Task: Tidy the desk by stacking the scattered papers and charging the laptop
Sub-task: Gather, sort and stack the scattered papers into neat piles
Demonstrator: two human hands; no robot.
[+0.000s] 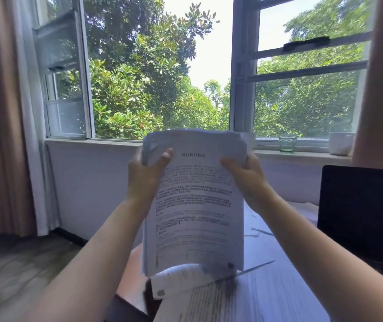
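Note:
A thick stack of printed papers [195,205] stands upright above the desk, held up in front of me. My left hand [145,175] grips its upper left edge, thumb across the front page. My right hand [247,173] grips the upper right edge. The stack's bottom edge hangs just above more loose sheets [220,296] that lie on the desk. The open laptop [362,214] with a dark screen stands at the right. No charger or cable is in view.
The desk [130,275] has a light wooden top with its left edge close to the stack. A green glass [287,142] and a white cup [341,143] stand on the windowsill. Curtains hang at the left; wooden floor lies below left.

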